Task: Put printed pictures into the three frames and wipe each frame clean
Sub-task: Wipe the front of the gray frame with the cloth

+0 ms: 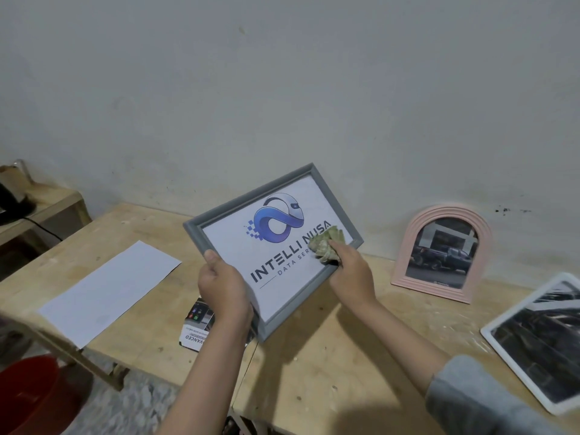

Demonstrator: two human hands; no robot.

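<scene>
Left hand (223, 285) grips grey frame (272, 251) at centre; right hand (351, 271) presses bunched cloth (326, 245) on it; three frames total: pink frame (441, 254) and white frame (533, 340) at right.

I work in what looks like a plain makeshift workroom: two bare, scuffed light plywood tables (314, 372) pushed together against a stained, unpainted grey wall (282, 89). A red plastic bucket (28, 394) stands on the speckled floor at near left, and a rough wooden bench (53, 199) with a black cable sits at far left.
</scene>
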